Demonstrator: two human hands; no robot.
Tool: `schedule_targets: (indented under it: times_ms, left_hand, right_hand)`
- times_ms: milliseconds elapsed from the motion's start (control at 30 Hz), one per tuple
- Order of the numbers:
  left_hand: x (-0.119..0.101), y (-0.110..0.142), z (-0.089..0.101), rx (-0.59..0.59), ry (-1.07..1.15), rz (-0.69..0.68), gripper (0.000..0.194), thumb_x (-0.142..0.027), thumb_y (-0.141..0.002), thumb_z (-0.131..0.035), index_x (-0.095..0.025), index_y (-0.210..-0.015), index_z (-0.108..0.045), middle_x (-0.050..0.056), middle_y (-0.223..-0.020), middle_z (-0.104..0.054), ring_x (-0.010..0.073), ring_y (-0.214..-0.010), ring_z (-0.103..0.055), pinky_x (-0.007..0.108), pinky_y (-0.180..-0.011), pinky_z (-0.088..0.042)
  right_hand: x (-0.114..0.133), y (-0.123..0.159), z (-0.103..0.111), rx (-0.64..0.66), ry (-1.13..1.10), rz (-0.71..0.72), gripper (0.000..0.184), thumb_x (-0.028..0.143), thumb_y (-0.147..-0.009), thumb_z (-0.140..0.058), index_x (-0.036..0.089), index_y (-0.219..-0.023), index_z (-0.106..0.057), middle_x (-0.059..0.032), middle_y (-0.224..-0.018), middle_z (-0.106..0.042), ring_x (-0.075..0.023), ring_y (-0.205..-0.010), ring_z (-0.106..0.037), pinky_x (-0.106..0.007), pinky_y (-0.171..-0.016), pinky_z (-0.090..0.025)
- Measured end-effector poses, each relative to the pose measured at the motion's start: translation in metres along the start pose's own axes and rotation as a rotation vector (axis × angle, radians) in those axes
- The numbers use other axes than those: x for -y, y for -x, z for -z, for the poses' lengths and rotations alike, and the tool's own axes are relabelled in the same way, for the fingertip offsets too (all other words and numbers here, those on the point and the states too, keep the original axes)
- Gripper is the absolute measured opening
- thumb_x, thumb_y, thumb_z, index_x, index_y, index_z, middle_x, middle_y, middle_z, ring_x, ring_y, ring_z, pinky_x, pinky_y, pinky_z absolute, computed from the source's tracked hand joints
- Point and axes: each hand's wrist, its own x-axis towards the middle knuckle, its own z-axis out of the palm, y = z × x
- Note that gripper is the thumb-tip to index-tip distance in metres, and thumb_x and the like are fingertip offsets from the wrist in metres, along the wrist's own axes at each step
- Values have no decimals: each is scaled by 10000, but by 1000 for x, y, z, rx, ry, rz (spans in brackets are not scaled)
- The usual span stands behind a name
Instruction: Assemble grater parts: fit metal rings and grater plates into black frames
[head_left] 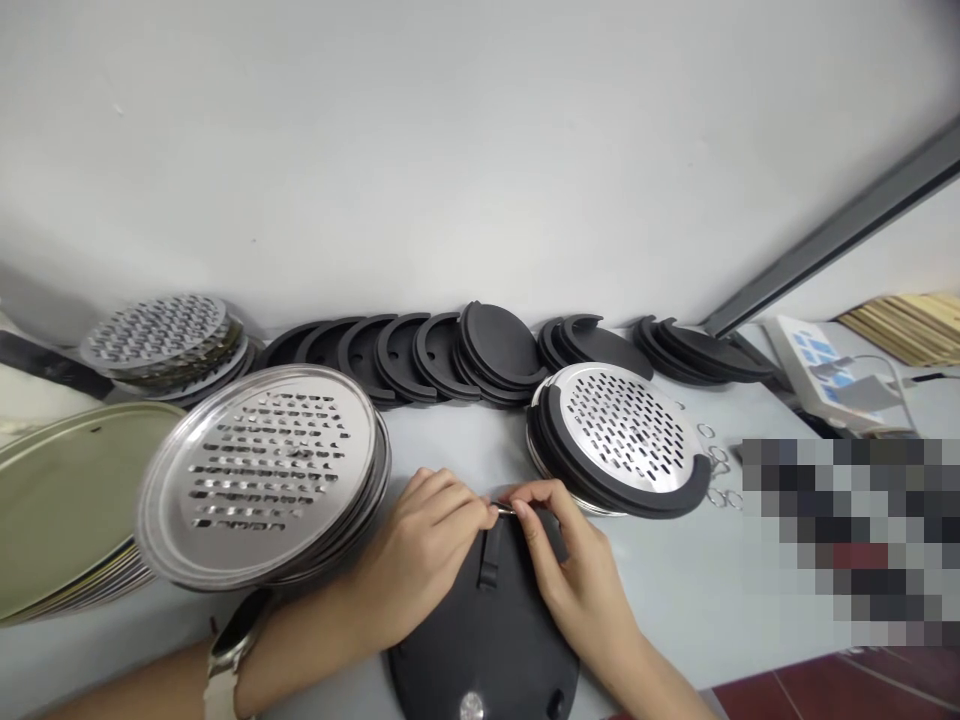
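Observation:
A round black plastic base (480,640) lies on the table in front of me, with a narrow strap (490,560) near its far edge. My left hand (431,550) pinches one side of a thin metal ring (505,509) just above the strap. On its other side, the thumb and forefinger of my right hand (574,560) pinch the same ring. Fingers hide most of the ring, so I cannot tell whether it passes through the strap. A watch (240,635) is on my left wrist.
Perforated steel grater discs (262,470) are stacked at left, beside olive round plates (82,490). Another grater disc (630,425) sits in a black holder at right. Black round parts (499,345) line the wall. Several loose rings (716,460) lie at right, near a white box (817,365).

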Motion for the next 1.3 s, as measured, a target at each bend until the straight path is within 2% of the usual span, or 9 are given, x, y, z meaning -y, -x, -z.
schedule_targets:
  times_ms: [200,467,800,967,1100,1300]
  left_hand:
    - [1,1,-1,-19,5,-10,166,-95,-954,-435,-178,-935,-577,28,-886,-612,164,-849,-519,328,-795,-390]
    - [-2,-1,2,-20,-16,10,171,-129,-968,-417,-187,-1007,-573,27,-870,-608,167,-825,-524,336,-787,-401]
    - [-1,2,3,4,7,24,162,-119,-951,-456,-199,-1000,-588,27,-975,-617,174,-911,-524,345,-853,-381]
    - [-1,1,1,27,27,28,183,-110,-961,-418,-189,-981,-582,28,-902,-591,165,-869,-522,330,-845,-399]
    - [-4,-2,1,-4,-24,79,129,-124,-956,-427,-182,-938,-542,27,-876,-574,175,-848,-514,338,-806,-402]
    - [-5,-2,2,37,21,125,178,-145,-981,-368,-196,-966,-538,30,-919,-537,172,-890,-516,332,-826,-415]
  right_hand:
    - [0,1,1,17,42,13,84,229,-983,-425,232,-935,-492,-8,-858,-590,-157,-802,-593,-244,-732,-439]
    - [2,-1,3,52,67,17,78,227,-982,-413,234,-967,-489,-25,-876,-594,-181,-816,-589,-269,-734,-443]
    - [3,-2,2,61,60,10,97,221,-988,-404,231,-938,-487,-9,-845,-565,-166,-783,-564,-266,-718,-420]
    - [4,-3,1,57,63,29,98,205,-984,-407,229,-934,-487,-12,-860,-556,-167,-805,-557,-269,-731,-419]
    - [4,-2,1,57,56,27,54,199,-967,-442,229,-969,-487,-17,-909,-566,-171,-852,-559,-270,-764,-425]
    - [3,-1,2,46,67,59,56,182,-952,-472,232,-956,-498,-1,-874,-550,-157,-819,-548,-261,-735,-423]
